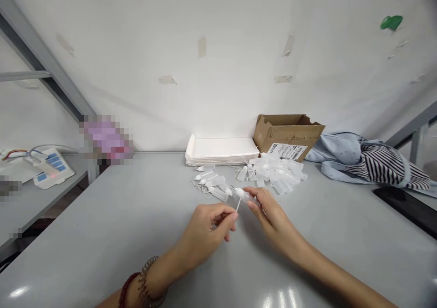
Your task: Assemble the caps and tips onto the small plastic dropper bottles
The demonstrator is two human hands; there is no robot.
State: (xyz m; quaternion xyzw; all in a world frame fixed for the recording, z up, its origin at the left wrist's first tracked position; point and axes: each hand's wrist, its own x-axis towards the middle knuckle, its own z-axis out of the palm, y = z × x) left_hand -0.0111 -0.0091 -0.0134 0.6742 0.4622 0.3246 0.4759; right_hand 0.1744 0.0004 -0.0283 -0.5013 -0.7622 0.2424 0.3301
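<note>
Between the thumb and fingers of my right hand (271, 212) is a small translucent needle-tip squeeze bottle (242, 193), its white top and thin needle pointing left. My left hand (209, 228) pinches the end of a thin white strap (238, 204) that runs up to the bottle's neck. Whether a cap sits at the pinched end is hidden by my fingers. Just beyond my left hand lies a small group of similar bottles (218, 193), some with looped straps. A larger heap of bottles (282, 180) lies beyond my right hand.
A stack of white padded envelopes (223, 149) rests against the wall, beside an open cardboard box (290, 137). Folded blue and striped cloth (372, 160) and a black phone-like slab (409, 207) lie at the right. A white-and-blue device (56, 166) occupies a side surface at the left.
</note>
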